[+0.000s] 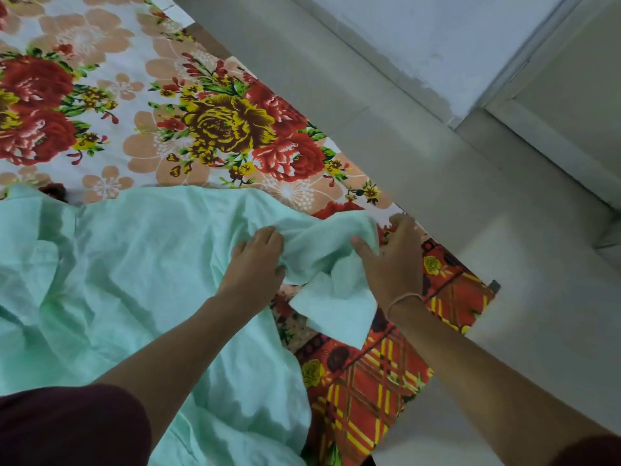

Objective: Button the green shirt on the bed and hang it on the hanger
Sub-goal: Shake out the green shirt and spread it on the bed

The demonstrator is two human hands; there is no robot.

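Taking the green shirt [141, 284] as the landmark: beyond its far edge the floral bedsheet [141, 105] lies flat and bare, open room for a hand to pass. The shirt itself covers the near left of the bed in loose wrinkles. At its right end the left hand [255, 264] and right hand [393, 260] both hold bunched cloth, so that corner is crowded. Below the bunch, a strip of red plaid border [376, 375] is uncovered. To the right of the shirt, past the bed edge, the grey floor [504, 196] is open up to the wall [453, 38].
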